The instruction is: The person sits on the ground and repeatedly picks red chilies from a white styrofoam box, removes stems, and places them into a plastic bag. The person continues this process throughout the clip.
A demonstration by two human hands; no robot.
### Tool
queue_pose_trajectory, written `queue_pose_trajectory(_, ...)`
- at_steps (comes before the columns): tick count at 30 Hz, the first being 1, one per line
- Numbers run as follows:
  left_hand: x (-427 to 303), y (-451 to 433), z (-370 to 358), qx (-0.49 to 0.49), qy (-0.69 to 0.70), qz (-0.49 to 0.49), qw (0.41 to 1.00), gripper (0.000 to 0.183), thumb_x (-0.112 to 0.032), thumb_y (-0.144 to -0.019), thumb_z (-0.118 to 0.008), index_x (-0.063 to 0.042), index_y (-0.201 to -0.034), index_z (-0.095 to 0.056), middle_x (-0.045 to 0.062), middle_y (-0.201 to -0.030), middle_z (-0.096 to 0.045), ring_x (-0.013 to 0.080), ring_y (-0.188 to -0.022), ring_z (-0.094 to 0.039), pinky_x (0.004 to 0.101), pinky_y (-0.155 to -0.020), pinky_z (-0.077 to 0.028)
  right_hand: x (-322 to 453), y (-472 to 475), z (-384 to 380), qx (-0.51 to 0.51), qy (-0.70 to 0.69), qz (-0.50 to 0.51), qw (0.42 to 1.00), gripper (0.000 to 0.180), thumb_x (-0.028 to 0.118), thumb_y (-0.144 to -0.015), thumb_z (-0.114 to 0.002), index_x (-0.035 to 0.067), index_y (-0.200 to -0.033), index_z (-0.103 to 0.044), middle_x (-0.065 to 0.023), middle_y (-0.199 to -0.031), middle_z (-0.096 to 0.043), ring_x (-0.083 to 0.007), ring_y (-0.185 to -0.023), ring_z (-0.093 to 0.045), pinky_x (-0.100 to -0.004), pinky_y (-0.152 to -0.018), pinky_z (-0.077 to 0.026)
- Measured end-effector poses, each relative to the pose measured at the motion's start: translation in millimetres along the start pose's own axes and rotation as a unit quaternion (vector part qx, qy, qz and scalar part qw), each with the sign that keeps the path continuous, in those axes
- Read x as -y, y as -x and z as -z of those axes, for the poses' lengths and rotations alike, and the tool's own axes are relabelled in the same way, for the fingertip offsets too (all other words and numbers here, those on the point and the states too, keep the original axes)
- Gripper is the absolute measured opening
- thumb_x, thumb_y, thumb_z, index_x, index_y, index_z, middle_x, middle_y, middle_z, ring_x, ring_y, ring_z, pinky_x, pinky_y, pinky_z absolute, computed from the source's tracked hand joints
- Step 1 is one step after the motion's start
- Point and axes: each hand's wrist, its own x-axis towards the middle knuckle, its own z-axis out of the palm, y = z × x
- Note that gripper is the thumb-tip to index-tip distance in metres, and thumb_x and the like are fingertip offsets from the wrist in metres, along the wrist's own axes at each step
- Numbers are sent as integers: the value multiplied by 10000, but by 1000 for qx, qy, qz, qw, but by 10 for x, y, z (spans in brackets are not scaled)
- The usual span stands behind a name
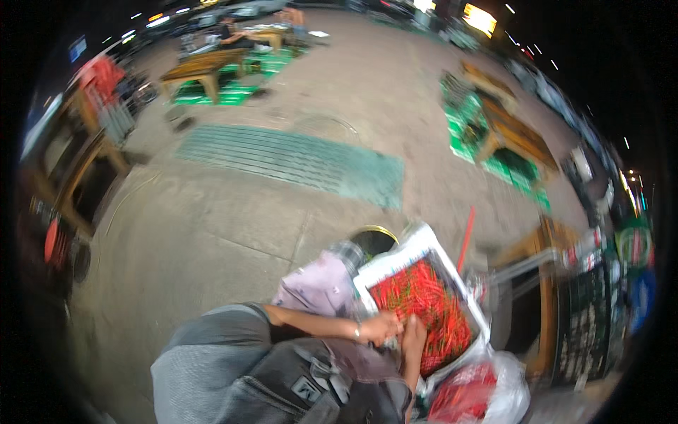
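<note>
A white box (435, 245), apparently foam, sits tilted in front of me, filled with thin red chili peppers (424, 297) with green stems. Over its near left edge, my left hand (380, 327) has its fingers curled, with a band around the wrist. Close beside it, my right hand (414, 335) reaches up from below, fingertips almost meeting the left ones. Blur hides whether a chili is pinched between them. A clear plastic bag (511, 379) holding more red chilies lies against the box's near side.
Beyond the box stands a dark round container (374, 241) with a yellowish rim. Wooden tables (522, 130) rest on green mats at right and far left. A green grate (296, 159) crosses the pavement. Bottle crates (582, 318) are stacked at right. A person (233, 34) sits far off.
</note>
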Motion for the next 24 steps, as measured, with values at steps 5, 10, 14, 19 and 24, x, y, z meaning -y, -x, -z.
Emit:
queue_pose_trajectory(5,-17,-107,-20,-10,56,-18,998,273,-250,-922,-463,-35,-754,-451,33,-568,-481,104,-380,-410,266,-340,-329,-45,69,-86,-38,-184,-43,981,276,215,-921,-471,41,-706,-464,22,-605,-444,-71,-544,-396,-237,-487,-333)
queue_pose_trajectory(10,150,-156,55,3,-36,7,999,271,-213,-904,-462,-38,-697,-465,42,-540,-520,140,-382,-475,294,-339,-370,-203,47,-132,-29,-81,0,996,311,235,-913,-505,63,-664,-433,3,-516,-436,-76,-438,-367,-250,-406,-294)
queue_pose_trajectory(14,210,-178,108,40,-91,-19,995,210,-209,-905,-453,-37,-786,-465,35,-558,-552,132,-393,-498,284,-332,-375,-220,19,-123,8,-179,-84,980,240,201,-900,-518,33,-735,-471,-68,-633,-537,-104,-534,-492,-265,-476,-409)
queue_pose_trajectory(19,221,-197,119,68,-28,-106,992,161,-215,-916,-438,-59,-889,-466,9,-586,-520,83,-424,-475,230,-342,-364,-135,26,-93,46,-256,-136,956,219,226,-893,-516,32,-793,-507,-85,-691,-558,-124,-586,-516,-272,-511,-417)
queue_pose_trajectory(24,286,-239,149,37,61,-82,994,134,-223,-919,-431,-90,-907,-443,-6,-594,-473,67,-433,-439,232,-356,-366,-11,63,-17,51,-162,-130,977,227,248,-890,-502,34,-813,-511,-105,-712,-562,-158,-616,-523,-295,-540,-420)
